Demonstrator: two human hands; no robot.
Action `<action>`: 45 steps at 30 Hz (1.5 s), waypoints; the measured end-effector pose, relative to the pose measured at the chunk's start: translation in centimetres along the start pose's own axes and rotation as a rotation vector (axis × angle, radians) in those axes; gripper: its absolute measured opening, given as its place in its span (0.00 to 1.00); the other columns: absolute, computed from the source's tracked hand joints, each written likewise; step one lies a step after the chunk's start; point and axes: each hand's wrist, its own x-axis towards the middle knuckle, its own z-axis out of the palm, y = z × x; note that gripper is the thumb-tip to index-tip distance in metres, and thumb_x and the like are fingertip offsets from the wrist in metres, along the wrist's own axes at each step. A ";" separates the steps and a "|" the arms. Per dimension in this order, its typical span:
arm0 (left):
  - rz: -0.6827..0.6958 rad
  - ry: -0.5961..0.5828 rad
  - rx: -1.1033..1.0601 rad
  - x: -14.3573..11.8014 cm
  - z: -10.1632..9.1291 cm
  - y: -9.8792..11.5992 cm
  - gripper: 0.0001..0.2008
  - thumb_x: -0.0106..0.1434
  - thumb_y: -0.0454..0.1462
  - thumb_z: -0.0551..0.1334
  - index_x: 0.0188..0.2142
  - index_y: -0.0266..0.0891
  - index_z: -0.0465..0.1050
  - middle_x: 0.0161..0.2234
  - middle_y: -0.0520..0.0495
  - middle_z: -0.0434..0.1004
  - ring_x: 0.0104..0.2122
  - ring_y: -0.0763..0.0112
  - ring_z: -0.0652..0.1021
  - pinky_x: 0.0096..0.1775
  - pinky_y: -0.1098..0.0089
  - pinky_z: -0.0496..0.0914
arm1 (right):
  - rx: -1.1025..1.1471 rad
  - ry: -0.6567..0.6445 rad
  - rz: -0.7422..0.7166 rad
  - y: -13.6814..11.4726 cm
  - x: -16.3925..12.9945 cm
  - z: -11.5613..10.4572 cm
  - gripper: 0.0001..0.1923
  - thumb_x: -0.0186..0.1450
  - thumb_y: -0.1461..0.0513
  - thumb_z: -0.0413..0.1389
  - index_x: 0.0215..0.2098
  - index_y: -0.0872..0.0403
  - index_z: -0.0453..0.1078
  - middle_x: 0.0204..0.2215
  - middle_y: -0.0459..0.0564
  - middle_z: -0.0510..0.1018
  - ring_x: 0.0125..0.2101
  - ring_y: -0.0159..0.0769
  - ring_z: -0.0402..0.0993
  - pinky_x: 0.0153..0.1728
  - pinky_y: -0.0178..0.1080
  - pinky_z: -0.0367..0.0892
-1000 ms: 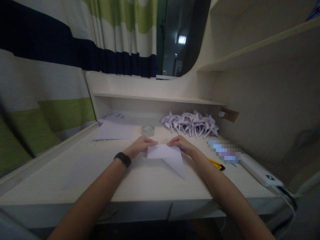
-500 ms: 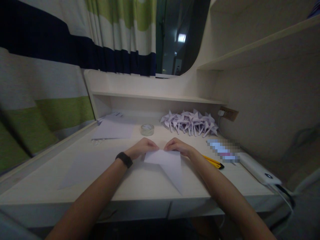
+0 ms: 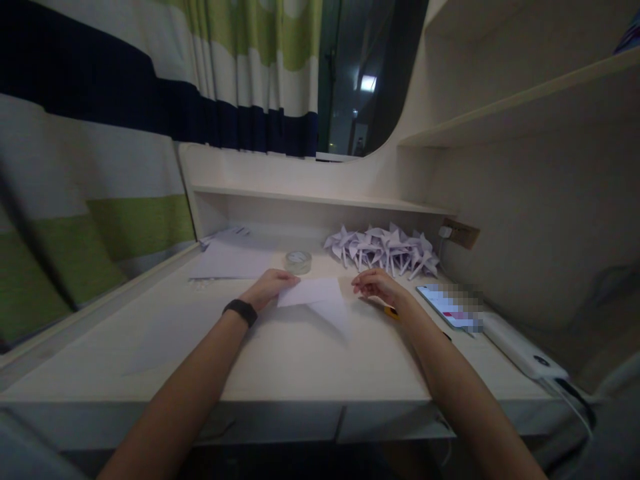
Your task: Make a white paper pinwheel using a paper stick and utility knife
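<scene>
Folded paper (image 3: 316,298) lies on the desk (image 3: 280,363) (its point toward the person), pinched at its left edge by the left hand (image 3: 270,285). The right hand (image 3: 376,285) hovers just beside it, fingers loosely curled, holding nothing. A tape roll (image 3: 298,261) sits behind.

Your right hand (image 3: 376,285) has let go of the folded paper (image 3: 315,300) & sits just beside it now. Left hand (image 3: 270,287) alone pins it, having slid it further from you.

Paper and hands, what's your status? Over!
Left hand pressing folded paper flat on desk. Right hand off the sheet, fingers curled. Tape roll just behind; nothing blocking.
</scene>
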 end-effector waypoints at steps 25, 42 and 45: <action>0.249 0.173 0.063 -0.6 2.6 2.3 0.08 0.50 0.34 0.70 0.32 0.37 0.82 0.51 0.39 0.76 0.49 0.55 0.76 0.54 0.57 0.65 | 0.146 0.296 -0.035 0.1 1.3 4.8 0.14 0.48 0.57 0.68 0.28 0.59 0.75 0.22 0.51 0.77 0.18 0.29 0.70 0.15 0.31 0.60; -0.003 0.147 -0.283 -0.7 2.2 1.8 0.21 0.49 0.41 0.72 0.41 0.32 0.74 0.35 0.40 0.79 0.30 0.66 0.80 0.34 0.67 0.74 | 0.122 0.394 -0.167 1.0 1.9 4.0 0.27 0.41 0.56 0.68 0.31 0.50 0.57 0.19 0.38 0.70 0.23 0.33 0.72 0.24 0.35 0.68; 0.022 0.132 -0.209 -0.8 2.3 1.7 0.14 0.48 0.37 0.72 0.33 0.30 0.75 0.32 0.42 0.79 0.28 0.70 0.78 0.36 0.68 0.74 | 0.127 0.388 -0.136 1.1 1.8 4.1 0.28 0.42 0.58 0.68 0.36 0.50 0.59 0.22 0.39 0.72 0.23 0.33 0.73 0.24 0.35 0.68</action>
